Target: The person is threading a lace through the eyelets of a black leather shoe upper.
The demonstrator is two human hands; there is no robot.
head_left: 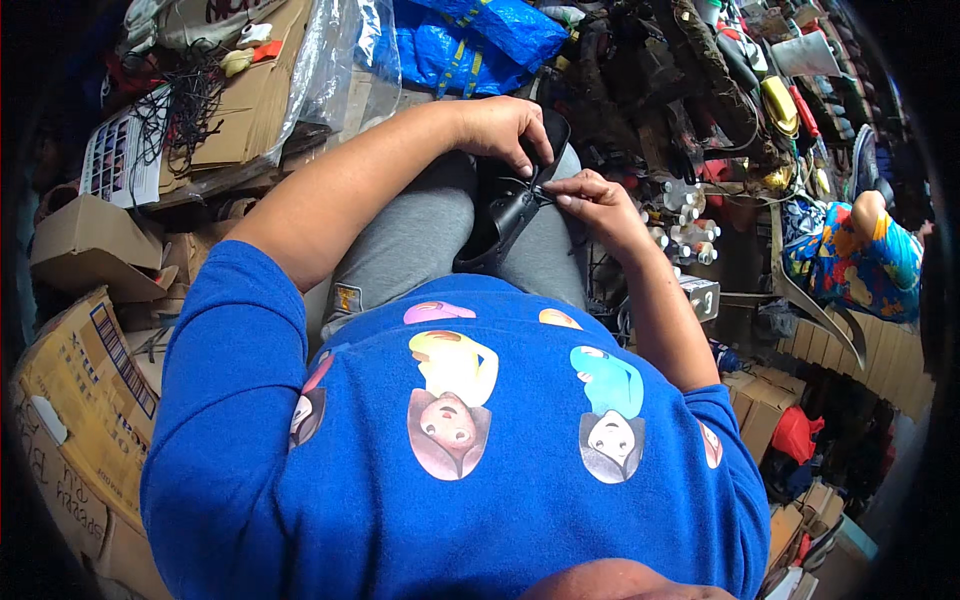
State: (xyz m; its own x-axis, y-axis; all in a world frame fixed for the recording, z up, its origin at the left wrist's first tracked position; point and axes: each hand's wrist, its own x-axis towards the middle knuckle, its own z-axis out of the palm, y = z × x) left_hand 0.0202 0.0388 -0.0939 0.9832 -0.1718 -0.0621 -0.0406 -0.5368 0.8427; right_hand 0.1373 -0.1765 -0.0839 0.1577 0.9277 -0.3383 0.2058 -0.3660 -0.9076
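A black shoe (500, 225) rests on my lap between my grey-trousered thighs, its opening toward me and its sole end pointing away. At its lacing, my right hand (598, 203) pinches a thin black shoelace (538, 190) between thumb and forefinger. My left hand (508, 135) curves over the shoe's far part from the left, thumb and forefinger closed down close to the lace. What lies between those left fingertips is too small and dark to make out. Both hands nearly meet above the shoe.
Blue plastic sheeting (475, 45) lies ahead. Cardboard boxes (95, 245) and tangled black cords (195, 125) are at left. On the right are small clear bottles (690, 225), tools including a yellow-handled one (780, 107), and a person in bright patterned clothing (850, 260).
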